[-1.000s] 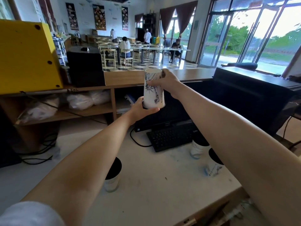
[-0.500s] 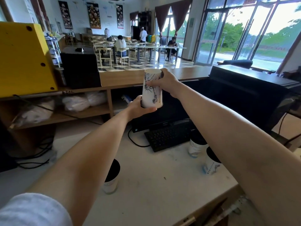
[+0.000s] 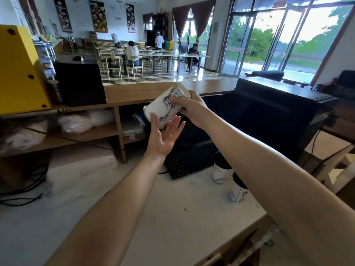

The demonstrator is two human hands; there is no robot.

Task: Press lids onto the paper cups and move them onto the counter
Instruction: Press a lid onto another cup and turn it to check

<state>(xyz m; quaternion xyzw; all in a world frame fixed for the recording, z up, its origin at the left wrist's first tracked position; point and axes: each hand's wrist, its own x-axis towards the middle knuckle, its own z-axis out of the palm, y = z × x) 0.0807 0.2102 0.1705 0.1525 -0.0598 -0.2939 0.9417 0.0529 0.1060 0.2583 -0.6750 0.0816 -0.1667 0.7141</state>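
Head view shows a white paper cup [image 3: 165, 109] with a dark line drawing held in the air, tipped steeply so that one end points up toward the wooden counter [image 3: 138, 93] and the other down to the left. Its right hand [image 3: 189, 108] holder grips it near the upper end, fingers [image 3: 177, 101] wrapped around the wall. The left hand [image 3: 164, 134] is spread open, palm up, with its fingertips touching the lower part of the cup and not closed around it. Whether a lid sits on this cup I cannot tell. Below, on the white surface [image 3: 153, 217], two more cups [image 3: 219, 174] with dark tops stand close together, partly hidden by the right forearm, just beside a black keyboard [image 3: 189, 162]. At left a yellow box [image 3: 19, 70] stands on the counter's shelf unit.
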